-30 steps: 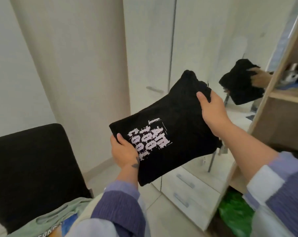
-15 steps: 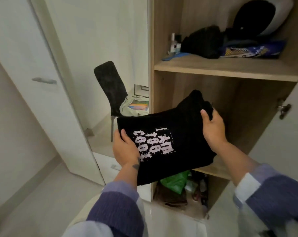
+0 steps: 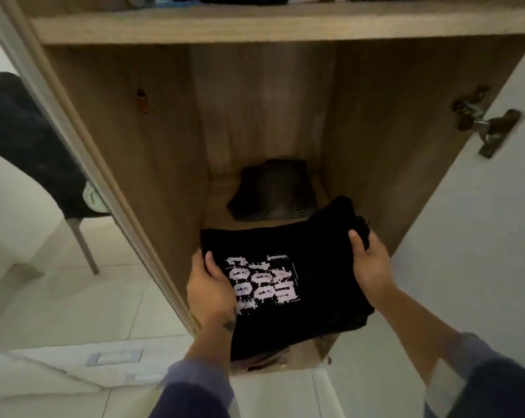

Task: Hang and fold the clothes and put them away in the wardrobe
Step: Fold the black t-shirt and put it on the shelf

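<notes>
A folded black T-shirt [image 3: 315, 267] with white print is held flat at the front of the open wooden wardrobe compartment [image 3: 164, 146]. My left hand [image 3: 210, 288] grips its left edge, thumb on top beside the print. My right hand [image 3: 370, 263] grips its right edge, where the folded layers bunch. Deeper in the same compartment lies another folded dark garment [image 3: 273, 191] on the shelf floor. Whether the T-shirt rests on the shelf or hangs just above it is hidden by the cloth.
A wooden shelf [image 3: 270, 22] caps the compartment, with dark items on it. The white door [image 3: 481, 236] with a metal hinge [image 3: 484, 128] stands open at right. A black chair [image 3: 29, 146] stands left on the tiled floor. White drawers [image 3: 110, 360] sit below.
The view has swung down into the lower wardrobe compartment. Both hands have carried the folded T-shirt forward and lower, into the compartment's mouth, keeping the same grip.
</notes>
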Motion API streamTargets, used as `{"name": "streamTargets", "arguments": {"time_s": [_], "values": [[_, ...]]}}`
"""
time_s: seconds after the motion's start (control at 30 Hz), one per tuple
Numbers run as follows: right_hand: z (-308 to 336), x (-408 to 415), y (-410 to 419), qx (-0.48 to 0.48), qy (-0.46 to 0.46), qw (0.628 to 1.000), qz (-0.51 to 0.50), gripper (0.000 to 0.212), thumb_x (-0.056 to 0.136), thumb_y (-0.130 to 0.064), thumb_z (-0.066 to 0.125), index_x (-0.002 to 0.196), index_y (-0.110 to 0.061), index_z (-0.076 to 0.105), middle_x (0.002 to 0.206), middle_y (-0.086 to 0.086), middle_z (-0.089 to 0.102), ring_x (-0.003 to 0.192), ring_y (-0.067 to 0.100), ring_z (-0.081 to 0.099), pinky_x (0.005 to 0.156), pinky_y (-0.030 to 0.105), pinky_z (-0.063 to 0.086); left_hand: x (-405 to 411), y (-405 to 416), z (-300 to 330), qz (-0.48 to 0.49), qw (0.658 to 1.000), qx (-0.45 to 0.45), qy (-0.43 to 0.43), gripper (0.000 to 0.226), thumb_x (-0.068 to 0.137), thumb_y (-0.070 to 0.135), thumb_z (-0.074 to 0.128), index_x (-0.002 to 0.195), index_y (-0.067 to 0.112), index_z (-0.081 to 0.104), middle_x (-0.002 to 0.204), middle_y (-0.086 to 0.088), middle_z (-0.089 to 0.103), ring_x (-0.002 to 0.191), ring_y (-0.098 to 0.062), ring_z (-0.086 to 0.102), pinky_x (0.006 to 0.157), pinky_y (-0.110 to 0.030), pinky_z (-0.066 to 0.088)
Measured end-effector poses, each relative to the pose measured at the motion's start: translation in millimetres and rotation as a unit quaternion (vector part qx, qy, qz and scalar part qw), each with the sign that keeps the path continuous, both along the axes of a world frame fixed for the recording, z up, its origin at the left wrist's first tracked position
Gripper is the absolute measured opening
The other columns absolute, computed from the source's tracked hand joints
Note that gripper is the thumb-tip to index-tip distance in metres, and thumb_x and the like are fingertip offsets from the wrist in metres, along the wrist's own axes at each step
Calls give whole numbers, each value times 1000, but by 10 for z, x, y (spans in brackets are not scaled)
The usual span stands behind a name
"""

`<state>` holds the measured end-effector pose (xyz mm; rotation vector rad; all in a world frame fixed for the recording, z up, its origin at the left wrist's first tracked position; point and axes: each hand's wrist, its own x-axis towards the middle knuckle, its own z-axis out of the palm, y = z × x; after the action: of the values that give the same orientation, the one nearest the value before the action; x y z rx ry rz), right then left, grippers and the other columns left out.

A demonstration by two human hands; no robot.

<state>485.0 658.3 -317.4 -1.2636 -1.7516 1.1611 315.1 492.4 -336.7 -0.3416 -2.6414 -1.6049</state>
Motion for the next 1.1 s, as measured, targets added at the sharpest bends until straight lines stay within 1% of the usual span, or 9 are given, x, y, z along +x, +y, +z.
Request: {"name": "streamTargets", "arguments": {"time_s": [0.1,0.23,0.4,0.57,0.7,0.77,0.83,0.93,1.1], "values": [[-384,-211,282,-9,-7,1000,-14,48,100,-39,38,141,-16,41,141,6,48,132,26,42,111,36,32,-321,264,-347,-31,999,4,9,38,101,36,31,129,19,50,108,-16,66,96,-38,61,75,-37,49],[-825,-485,582,-18,-13,999,-24,45,100,-35,37,141,-15,41,139,7,50,130,26,44,106,31,33,-669,586,-706,-54,997,-14,47,35,102,31,33,127,17,52,104,-17,67,92,-37,61,67,-32,42],[-1274,-708,849,29,-49,998,-37,44,101,-32,36,141,-14,42,137,8,52,129,26,46,103,32,36,-1018,874,-1063,-60,994,-45,83,34,102,29,33,126,17,53,101,-21,66,91,-41,60,67,-38,44],[-1473,-811,961,101,-191,974,-67,43,101,-36,32,141,-19,39,123,21,58,111,40,54,89,43,45,-1239,995,-1242,-64,993,-70,75,33,102,27,31,123,15,54,103,-20,65,94,-38,59,69,-31,38],[-1562,-858,1003,99,-290,950,-52,36,101,-33,34,129,-13,45,108,24,61,97,41,58,69,36,40,-1274,965,-1343,-79,986,-141,49,32,102,28,30,121,12,50,105,-22,63,95,-40,58,69,-34,39],[-1521,-876,1027,74,-316,944,-52,41,100,-35,34,132,-11,42,119,24,56,106,41,54,74,38,40,-1223,963,-1312,-86,979,-182,40,35,101,27,31,131,10,42,117,-23,56,105,-40,54,77,-41,43],[-1413,-872,993,74,-371,924,-58,49,99,-39,33,141,-12,33,134,22,45,120,40,44,89,44,40,-1162,955,-1225,-102,967,-229,47,47,98,27,38,141,10,29,134,-22,42,120,-40,44,91,-47,41],[-1173,-792,771,132,-437,887,-68,51,98,-42,32,144,-18,29,138,19,37,125,37,33,97,46,34,-990,837,-1039,-140,943,-295,63,61,95,32,41,148,15,17,151,-13,23,135,-34,29,101,-49,36],[-791,-712,207,167,-498,850,49,47,98,-42,29,139,-20,38,143,15,32,130,33,28,102,45,30,-577,416,-735,-182,917,-348,71,61,94,31,43,148,15,21,155,-7,22,142,-27,22,111,-48,28]]}}
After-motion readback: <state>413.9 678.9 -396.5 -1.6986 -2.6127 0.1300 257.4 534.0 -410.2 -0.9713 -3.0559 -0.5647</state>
